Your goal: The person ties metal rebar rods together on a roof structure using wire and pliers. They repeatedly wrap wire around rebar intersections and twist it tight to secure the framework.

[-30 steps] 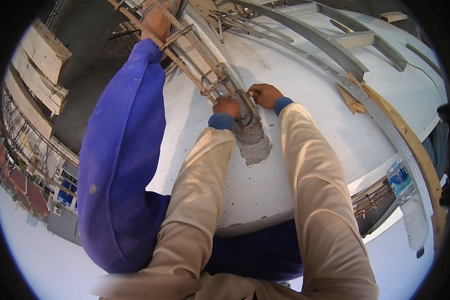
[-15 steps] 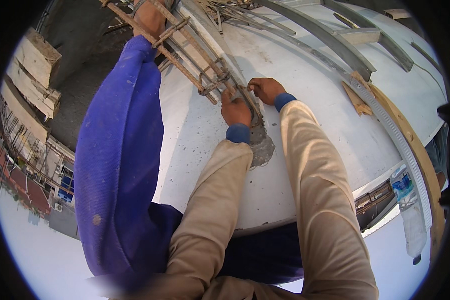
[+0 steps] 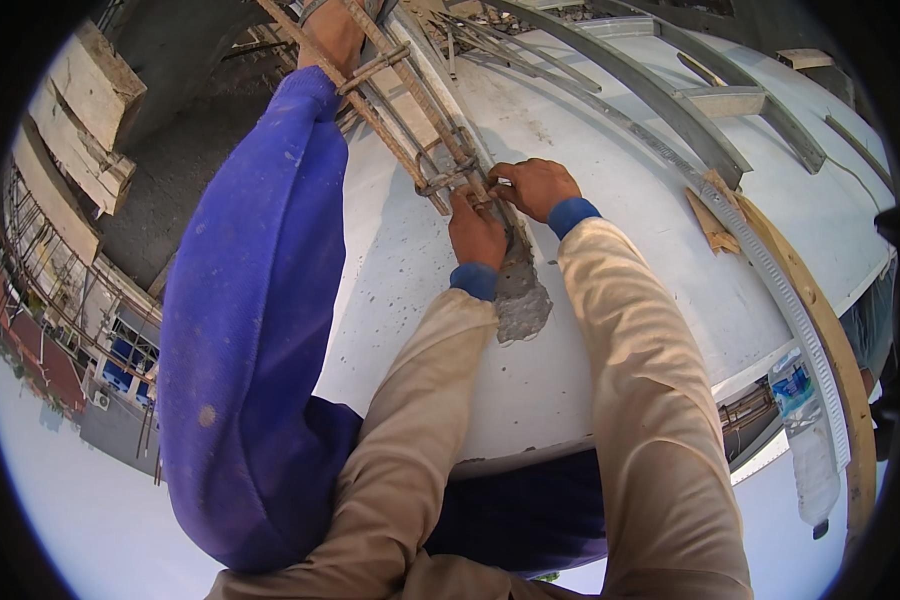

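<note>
Open-air building site, well above ground level, as I see it from within. Rusty steel bars (image 3: 395, 78), tied with rings, slant from twelve o'clock toward a rough concrete patch (image 3: 523, 305) in a white slab (image 3: 400, 260) near the centre. A grey metal frame (image 3: 727, 101) at one to two o'clock and a long wooden plank (image 3: 818, 308) at three o'clock are loose building stock. Just below nine o'clock, a red roof (image 3: 50, 365) appears far off; open sky (image 3: 50, 490) at eight o'clock confirms the outdoor setting.
</note>
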A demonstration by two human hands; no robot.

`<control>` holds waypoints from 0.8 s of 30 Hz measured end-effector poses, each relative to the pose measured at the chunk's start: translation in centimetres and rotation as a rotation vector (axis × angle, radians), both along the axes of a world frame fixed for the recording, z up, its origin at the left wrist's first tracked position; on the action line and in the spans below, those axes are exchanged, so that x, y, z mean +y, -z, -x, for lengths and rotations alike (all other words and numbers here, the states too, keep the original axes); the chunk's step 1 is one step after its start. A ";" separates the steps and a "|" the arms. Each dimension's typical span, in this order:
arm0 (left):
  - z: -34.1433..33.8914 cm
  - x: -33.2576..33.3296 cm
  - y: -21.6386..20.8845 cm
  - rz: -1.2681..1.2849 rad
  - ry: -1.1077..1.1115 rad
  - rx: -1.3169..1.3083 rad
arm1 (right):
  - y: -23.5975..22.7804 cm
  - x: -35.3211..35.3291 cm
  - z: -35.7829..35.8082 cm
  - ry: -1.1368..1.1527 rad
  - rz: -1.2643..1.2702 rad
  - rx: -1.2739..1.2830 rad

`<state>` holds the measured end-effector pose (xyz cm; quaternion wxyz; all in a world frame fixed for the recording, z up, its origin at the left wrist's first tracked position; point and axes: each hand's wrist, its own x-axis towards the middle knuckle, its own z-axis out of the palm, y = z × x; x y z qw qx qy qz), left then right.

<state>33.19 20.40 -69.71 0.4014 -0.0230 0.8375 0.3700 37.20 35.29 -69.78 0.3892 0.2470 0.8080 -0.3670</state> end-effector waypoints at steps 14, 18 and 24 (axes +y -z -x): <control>0.1 1.8 2.4 0.247 0.051 -0.124 | 3.4 -2.9 -3.1 0.498 0.005 0.055; 0.2 2.2 2.9 0.300 0.131 -0.168 | 3.4 -2.4 -2.9 0.386 -0.016 0.050; 0.4 1.9 3.7 0.286 0.145 -0.168 | 2.2 -1.1 -3.1 0.438 0.113 -0.052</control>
